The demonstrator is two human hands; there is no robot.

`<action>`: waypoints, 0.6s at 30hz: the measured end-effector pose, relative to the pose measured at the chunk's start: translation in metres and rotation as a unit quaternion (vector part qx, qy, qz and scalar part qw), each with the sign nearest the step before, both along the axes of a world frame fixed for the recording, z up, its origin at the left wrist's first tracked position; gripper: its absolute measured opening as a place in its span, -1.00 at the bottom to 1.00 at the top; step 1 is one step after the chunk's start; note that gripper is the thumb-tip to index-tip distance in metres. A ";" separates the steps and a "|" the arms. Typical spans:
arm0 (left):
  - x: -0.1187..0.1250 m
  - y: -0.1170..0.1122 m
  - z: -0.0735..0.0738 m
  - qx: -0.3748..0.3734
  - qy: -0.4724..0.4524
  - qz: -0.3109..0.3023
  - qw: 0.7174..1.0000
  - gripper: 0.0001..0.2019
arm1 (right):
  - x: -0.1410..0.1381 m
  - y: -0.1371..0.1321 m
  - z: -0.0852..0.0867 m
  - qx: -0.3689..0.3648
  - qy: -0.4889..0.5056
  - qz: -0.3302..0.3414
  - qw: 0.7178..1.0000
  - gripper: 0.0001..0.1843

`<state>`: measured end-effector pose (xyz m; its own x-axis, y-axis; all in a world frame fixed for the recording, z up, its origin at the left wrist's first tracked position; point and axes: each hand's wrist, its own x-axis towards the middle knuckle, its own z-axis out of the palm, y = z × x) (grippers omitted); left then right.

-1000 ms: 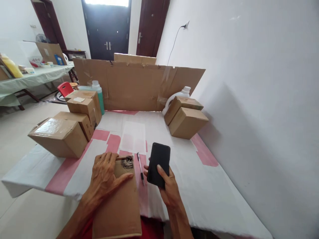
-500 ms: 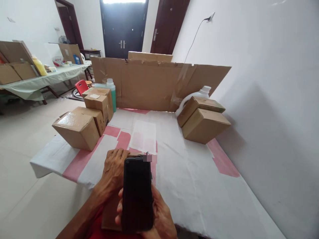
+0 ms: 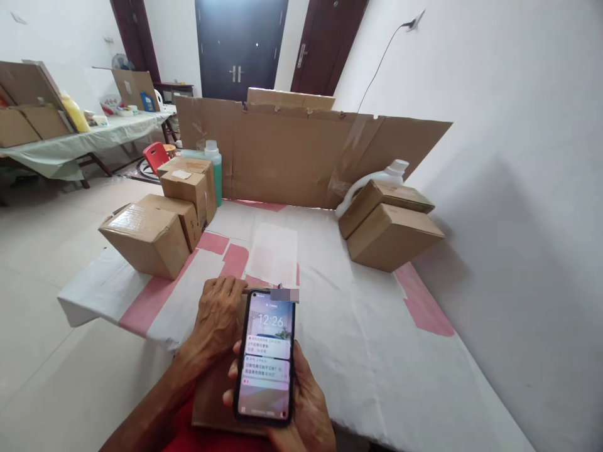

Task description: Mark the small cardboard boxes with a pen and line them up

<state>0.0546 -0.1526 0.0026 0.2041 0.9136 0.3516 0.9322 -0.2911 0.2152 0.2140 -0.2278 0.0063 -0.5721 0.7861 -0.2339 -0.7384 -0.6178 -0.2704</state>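
Note:
A black-edged smartphone lies in my right hand, its fingertips curled around the left side of the case. Its lit lock screen shows the time 12:26 and notifications. Beneath the phone is a brown cardboard box, close to my body at the table's near edge and partly hidden by the phone and my arms. On the box's far left edge rests my left hand, knuckles up, with its bent fingers hooked over that edge and the fingertips out of sight.
Cardboard boxes and a green-liquid bottle stand at the left. At the right are two more boxes and a white jug. A cardboard panel borders the back of the cloth-covered table; a wall runs along the right.
The phone's screen has gone from black to lit, and the phone has shifted slightly right and up. My left hand keeps its place on the box. The camera view has tilted slightly.

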 end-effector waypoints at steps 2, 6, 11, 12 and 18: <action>0.000 0.000 0.000 0.004 -0.004 0.000 1.000 -0.87 | 0.000 0.000 0.002 0.003 -0.005 -0.001 1.000 -0.43; 0.002 -0.001 0.003 0.010 -0.014 -0.001 1.000 -0.87 | 0.002 -0.001 0.003 0.007 -0.023 -0.007 1.000 -0.43; 0.002 -0.002 0.005 -0.001 -0.021 0.001 1.000 -0.83 | 0.006 -0.004 0.007 -0.006 -0.054 -0.028 0.998 -0.43; 0.001 -0.002 0.006 -0.006 -0.025 -0.002 1.000 -0.81 | 0.009 -0.003 0.008 -0.006 -0.066 -0.035 0.997 -0.42; 0.000 -0.002 0.008 -0.007 -0.039 -0.005 0.999 -0.50 | 0.044 0.033 -0.011 0.008 -0.241 -0.157 0.958 -0.31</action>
